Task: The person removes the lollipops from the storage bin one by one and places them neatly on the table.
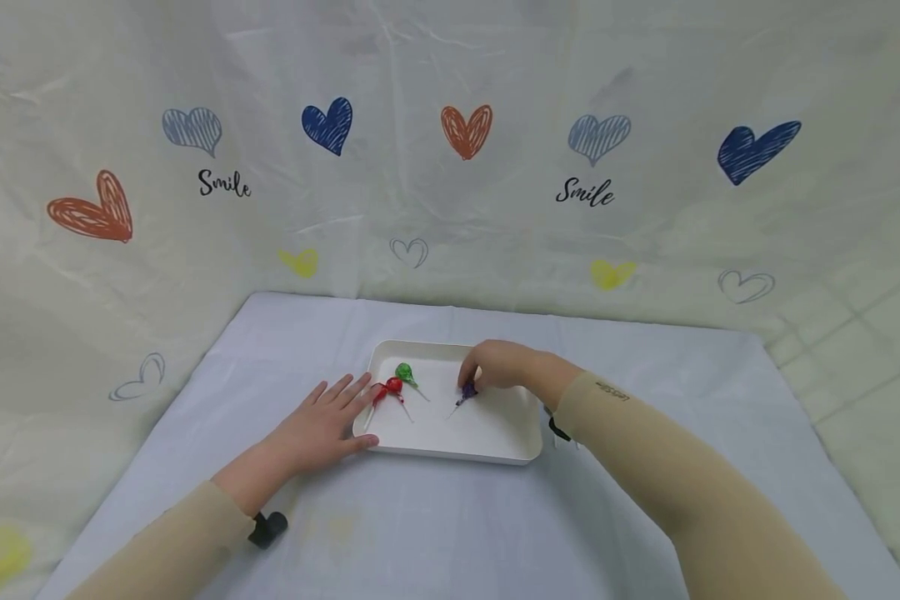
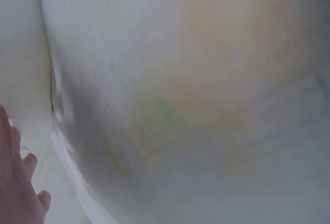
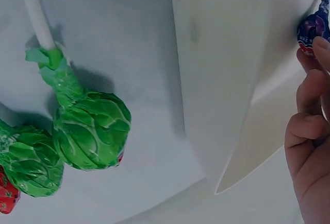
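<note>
A shallow white tray lies on the table. In its right half, my right hand pinches a purple-wrapped lollipop by its candy end, the stick pointing toward me. The right wrist view also shows this purple lollipop at the fingertips of the right hand. My left hand has its fingers spread at the tray's left rim. Close by those fingers, a green lollipop and red lollipops lie inside the tray. Only part of the left hand appears in the left wrist view.
Outside the tray wall, green lollipops and part of a red one lie on the table, mostly hidden by the right arm in the head view. A white cloth covers the table. Behind hangs a heart-patterned curtain.
</note>
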The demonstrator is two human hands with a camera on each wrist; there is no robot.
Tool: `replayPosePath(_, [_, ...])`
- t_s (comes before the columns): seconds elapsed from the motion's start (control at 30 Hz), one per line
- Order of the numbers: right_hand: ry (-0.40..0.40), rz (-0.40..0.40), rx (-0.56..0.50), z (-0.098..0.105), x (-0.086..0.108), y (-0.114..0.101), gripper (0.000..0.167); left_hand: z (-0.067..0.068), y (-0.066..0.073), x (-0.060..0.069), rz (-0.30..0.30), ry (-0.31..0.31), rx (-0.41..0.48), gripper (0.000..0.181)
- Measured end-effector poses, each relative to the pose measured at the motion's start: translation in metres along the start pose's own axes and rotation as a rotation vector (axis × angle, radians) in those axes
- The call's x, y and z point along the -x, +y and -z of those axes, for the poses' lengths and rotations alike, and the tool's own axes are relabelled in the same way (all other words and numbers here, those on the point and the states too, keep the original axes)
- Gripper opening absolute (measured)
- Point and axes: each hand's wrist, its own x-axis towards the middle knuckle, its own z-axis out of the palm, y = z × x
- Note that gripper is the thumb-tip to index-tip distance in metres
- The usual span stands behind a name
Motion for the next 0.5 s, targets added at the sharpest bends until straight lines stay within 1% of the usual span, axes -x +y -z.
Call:
replayPosePath(0.1, [0.012, 0.028, 0.024, -0.002, 0.001, 0.001, 0.028, 0.0, 0.0, 0.0, 0.0, -0.004, -0.003, 0.093])
replayPosePath(0.23, [0.03, 0.056, 0.026, 0.001, 0.004, 0.001, 0.033, 0.002, 0.001, 0.001, 0.003, -0.015, -0.007, 0.092])
replayPosePath(0.37, [0.04, 0.055, 0.023, 0.006, 0.007, 0.003, 0.033, 0.003, 0.001, 0.001, -0.003, -0.012, 0.006, 0.092])
replayPosePath(0.5, [0.046, 0.034, 0.004, 0.009, 0.009, 0.008, 0.031, 0.001, 0.0, 0.0, 0.004, -0.018, -0.009, 0.093])
